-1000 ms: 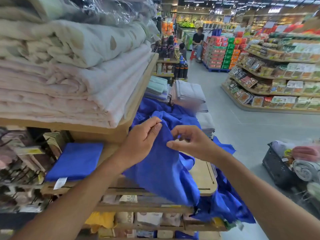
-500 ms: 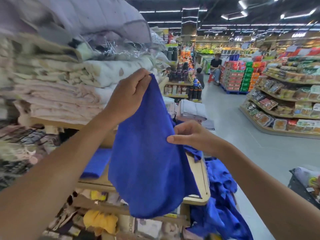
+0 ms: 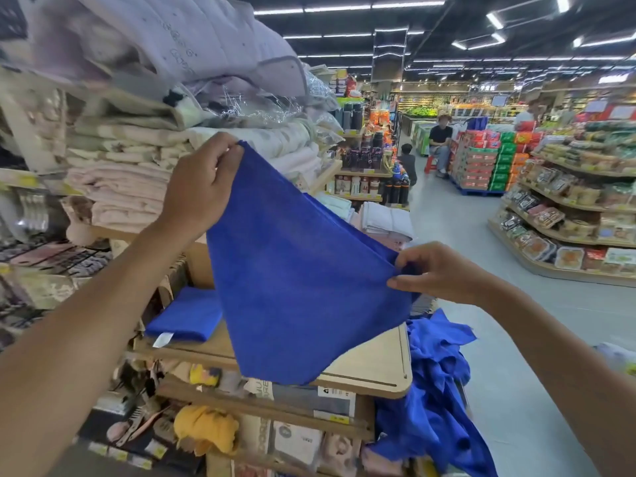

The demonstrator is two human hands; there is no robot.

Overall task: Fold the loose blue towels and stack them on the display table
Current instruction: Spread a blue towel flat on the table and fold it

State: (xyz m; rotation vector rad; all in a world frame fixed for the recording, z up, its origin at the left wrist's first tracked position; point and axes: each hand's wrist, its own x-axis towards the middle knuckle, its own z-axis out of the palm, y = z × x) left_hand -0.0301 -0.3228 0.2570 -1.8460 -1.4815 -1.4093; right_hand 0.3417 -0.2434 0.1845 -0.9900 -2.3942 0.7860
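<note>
The held towel point(image 3: 299, 287) hangs above the desk point(image 3: 375, 370); a folded towel point(image 3: 187, 316) lies on its left part, and a heap of towels point(image 3: 437, 390) lies just right of it.

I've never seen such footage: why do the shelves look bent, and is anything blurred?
Head view: the wide-angle lens bows the ceiling light strips and leans the snack shelves; at its left edge the stacked bedding is smeared; the blue towel between left hand and right hand looks sharper; lighting is even, with glints on plastic wrap.
</note>
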